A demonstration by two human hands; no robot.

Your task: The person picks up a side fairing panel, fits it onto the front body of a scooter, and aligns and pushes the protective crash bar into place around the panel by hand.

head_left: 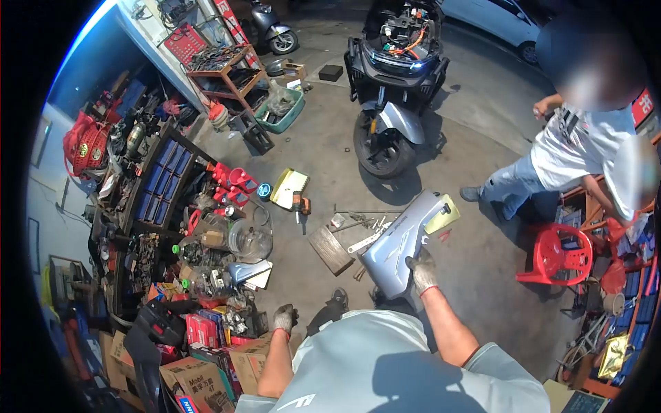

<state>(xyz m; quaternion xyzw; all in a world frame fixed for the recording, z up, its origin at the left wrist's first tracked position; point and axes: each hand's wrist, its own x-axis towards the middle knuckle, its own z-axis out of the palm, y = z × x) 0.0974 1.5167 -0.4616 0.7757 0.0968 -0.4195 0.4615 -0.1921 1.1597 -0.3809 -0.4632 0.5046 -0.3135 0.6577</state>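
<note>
My right hand (421, 272), in a dirty work glove, grips the lower right edge of a silver-blue body panel (396, 251). The panel is held tilted above the floor, with a pale yellow-green piece (442, 216) by its upper end. My left hand (285, 318), also gloved, hangs beside my body at the lower left, its fingers curled; whether it holds anything small cannot be made out. Below the panel's left side lie a wooden block (330, 250) and some metal tools (363, 242).
A scooter (389, 82) with its front opened stands ahead. A power drill (299, 205) lies on the floor. Boxes (200, 385), bottles (249, 239) and shelves (162, 180) crowd the left. At right are a person (575, 148) and a red chair (559, 255).
</note>
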